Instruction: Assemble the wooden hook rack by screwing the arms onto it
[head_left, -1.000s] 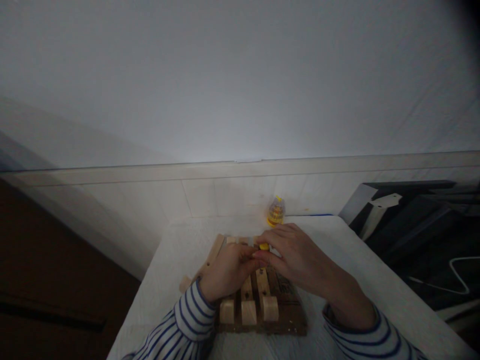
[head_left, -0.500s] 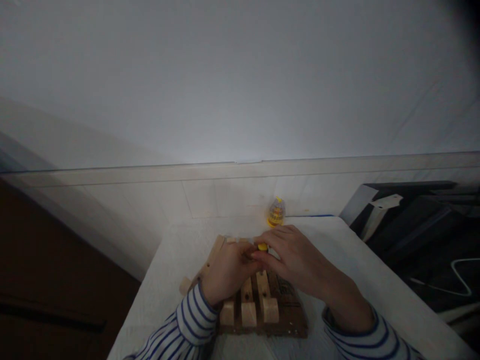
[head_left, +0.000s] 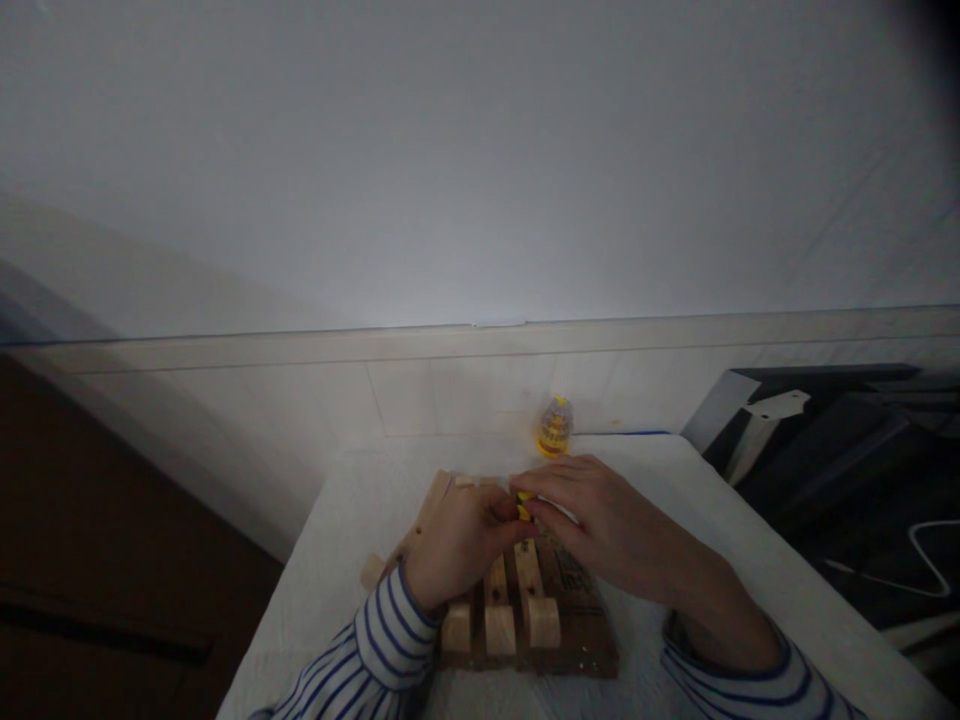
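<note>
1. Yellow piece [head_left: 524, 507], head view: I see it pinched between the fingertips of both hands, just over the wooden slat frame [head_left: 536, 620] on the table [head_left: 352, 500].
2. I log the left hand [head_left: 457, 540] curled, fingers closed on it, and the right hand [head_left: 600, 520] likewise.
3. Change: it sits lower than a second ago, with more of it hidden by the fingers.
4. Yellow jar [head_left: 553, 428]: well apart, at the far edge.

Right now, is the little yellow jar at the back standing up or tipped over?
Standing up: the little yellow jar rests on its wide base, narrow top pointing up, at the table's far edge.
</note>
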